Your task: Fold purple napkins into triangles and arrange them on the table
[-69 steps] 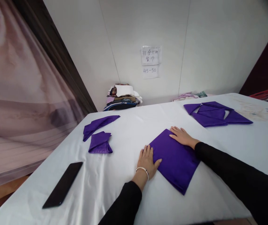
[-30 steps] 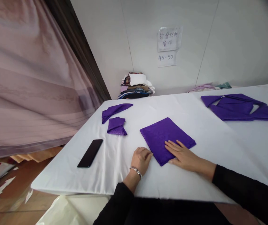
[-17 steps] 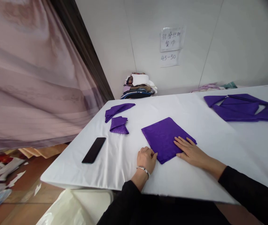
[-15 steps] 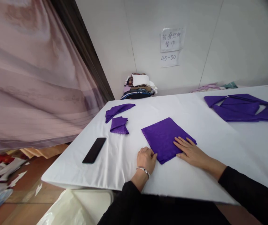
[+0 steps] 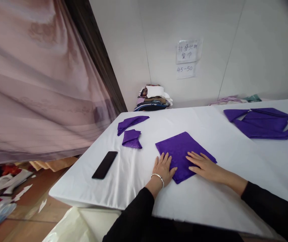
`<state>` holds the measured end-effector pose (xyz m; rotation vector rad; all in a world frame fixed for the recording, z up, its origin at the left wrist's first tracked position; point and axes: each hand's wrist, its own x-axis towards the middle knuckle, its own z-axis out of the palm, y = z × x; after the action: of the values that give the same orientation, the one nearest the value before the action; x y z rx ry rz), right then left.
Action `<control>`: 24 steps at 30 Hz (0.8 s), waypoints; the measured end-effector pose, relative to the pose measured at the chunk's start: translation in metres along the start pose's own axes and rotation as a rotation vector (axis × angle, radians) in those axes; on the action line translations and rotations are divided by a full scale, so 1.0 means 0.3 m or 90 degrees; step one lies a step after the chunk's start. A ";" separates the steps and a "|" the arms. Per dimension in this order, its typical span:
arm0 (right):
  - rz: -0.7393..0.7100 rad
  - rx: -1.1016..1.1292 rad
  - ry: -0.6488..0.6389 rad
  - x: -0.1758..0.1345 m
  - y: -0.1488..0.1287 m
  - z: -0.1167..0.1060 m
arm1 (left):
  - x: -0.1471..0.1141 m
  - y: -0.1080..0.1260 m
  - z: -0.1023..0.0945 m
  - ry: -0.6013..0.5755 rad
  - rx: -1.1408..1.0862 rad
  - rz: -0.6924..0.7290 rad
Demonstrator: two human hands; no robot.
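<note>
A purple cloth napkin (image 5: 176, 148), folded into a flat square, lies turned cornerwise on the white-covered table (image 5: 139, 178). Along its left edge, my left hand (image 5: 163, 169) rests open, fingers stretched out and thumb on the cloth near the front corner. My right hand (image 5: 203, 165) lies open and flat over the napkin's right part, fingers pointing left. Both hands cover some of the cloth. Left of it are a small folded purple napkin (image 5: 132, 138) and, behind that, a narrow folded purple piece (image 5: 132, 122).
A black phone (image 5: 105, 164) lies at the table's left side. More folded purple napkins (image 5: 262, 122) are spread at the back right. Folded clothes (image 5: 154, 98) are piled behind the table against the wall. A pink curtain (image 5: 40, 84) hangs at left.
My left hand has opened from a pinch at the napkin's left edge and now lies stretched on the cloth. My right hand stays flat on it. The view has shifted slightly.
</note>
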<state>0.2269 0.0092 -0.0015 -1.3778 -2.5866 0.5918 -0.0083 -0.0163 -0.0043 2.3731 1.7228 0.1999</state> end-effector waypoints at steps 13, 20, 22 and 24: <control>-0.189 -0.017 -0.042 0.394 -0.105 0.032 | 0.003 -0.011 0.024 -0.012 0.043 -0.006; 0.001 -0.095 0.053 0.469 0.192 -0.053 | 0.003 -0.019 0.029 0.002 0.013 0.003; 0.063 -0.097 0.058 0.458 0.255 -0.075 | 0.002 -0.017 0.026 0.004 0.005 0.002; 0.118 -0.106 0.062 0.428 0.283 -0.085 | 0.001 -0.015 0.025 0.005 -0.001 0.002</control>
<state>0.2269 0.1642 -0.0196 -1.6678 -2.4958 0.3292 -0.0108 -0.0153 -0.0125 2.3776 1.7212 0.2107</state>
